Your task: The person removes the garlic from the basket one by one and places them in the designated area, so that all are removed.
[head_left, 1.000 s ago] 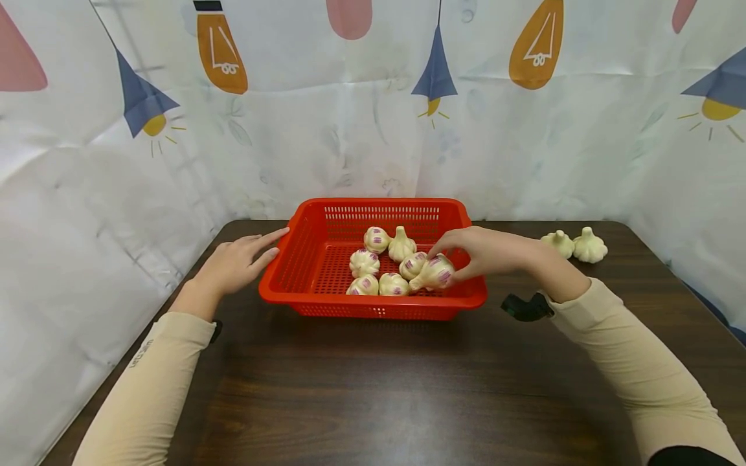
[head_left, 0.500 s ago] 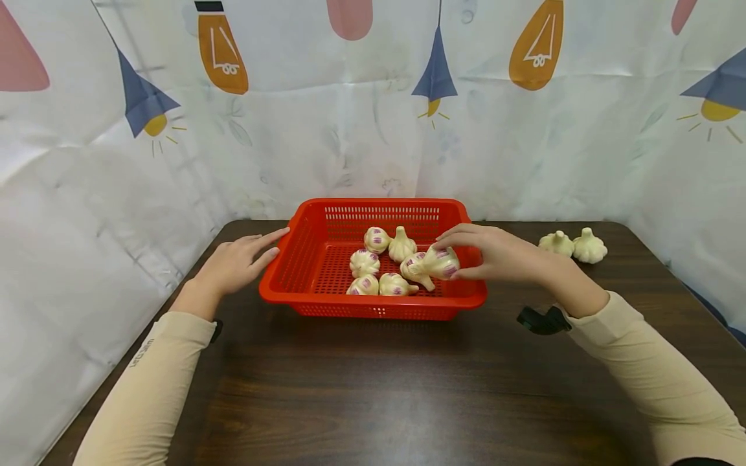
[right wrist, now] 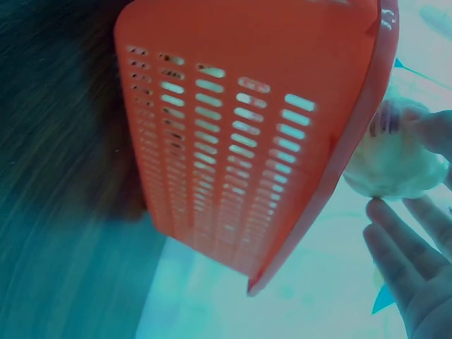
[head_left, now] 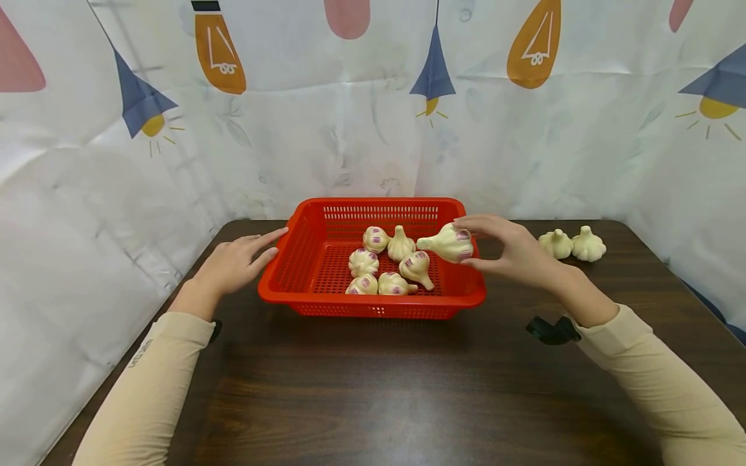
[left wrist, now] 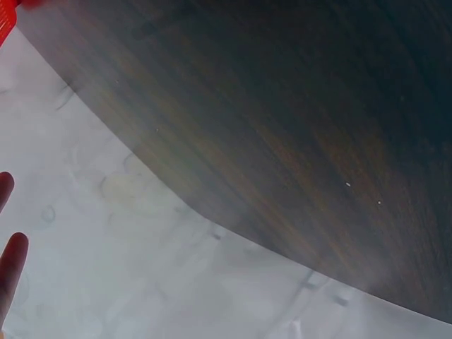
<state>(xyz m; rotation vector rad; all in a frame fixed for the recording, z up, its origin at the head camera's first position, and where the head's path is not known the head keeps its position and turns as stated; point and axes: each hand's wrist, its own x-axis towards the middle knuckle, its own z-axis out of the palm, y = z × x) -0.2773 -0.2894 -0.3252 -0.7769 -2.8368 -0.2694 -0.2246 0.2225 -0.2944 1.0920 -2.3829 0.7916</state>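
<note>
In the head view my right hand pinches a garlic bulb between thumb and fingers, raised over the right side of a red basket. The bulb's stem points left. The right wrist view shows the same garlic bulb beside the basket's rim, with the fingers around it. Several purple-marked garlic bulbs lie inside the basket. My left hand has its fingers extended, the tips touching the basket's left rim. Only two left fingertips show in the left wrist view.
Two paler garlic bulbs sit together on the dark wooden table, right of the basket. A printed cloth hangs behind the table and along both sides.
My right hand has lifted the garlic bulb from among the others, moving up and to the right. The bulb left behind now shows its stem. My left hand stays at the rim.
</note>
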